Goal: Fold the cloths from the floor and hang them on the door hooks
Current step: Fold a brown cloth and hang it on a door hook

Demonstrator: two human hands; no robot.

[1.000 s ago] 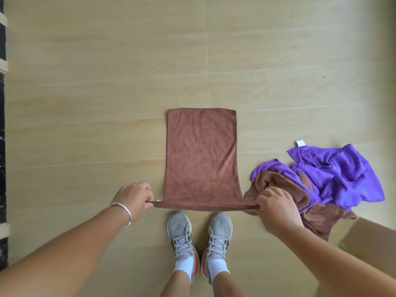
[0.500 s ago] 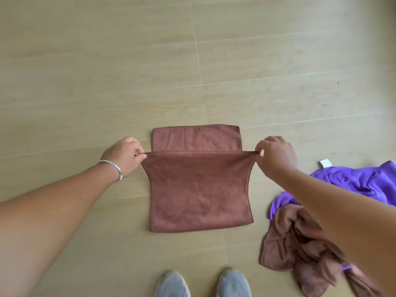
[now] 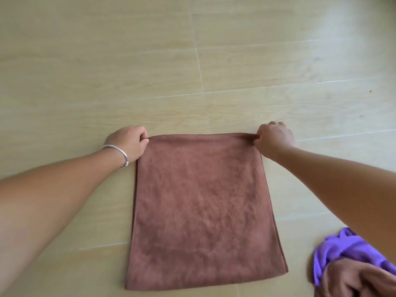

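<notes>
A brown cloth (image 3: 201, 209) lies flat on the wooden floor, folded in half with its fold toward me. My left hand (image 3: 128, 142) pinches its far left corner and my right hand (image 3: 274, 139) pinches its far right corner. Both corners rest at the far edge, laid over the layer beneath. A silver bangle sits on my left wrist. No door or hooks are in view.
A heap of crumpled cloths lies at the lower right: a purple cloth (image 3: 347, 251) over another brown cloth (image 3: 355, 279). Light wooden floor (image 3: 192, 61) with thin joint lines stretches all around.
Both hands carried the cloth's near edge away from me and laid it on the far edge, folding the cloth in half. The camera moved closer; my shoes left the view.
</notes>
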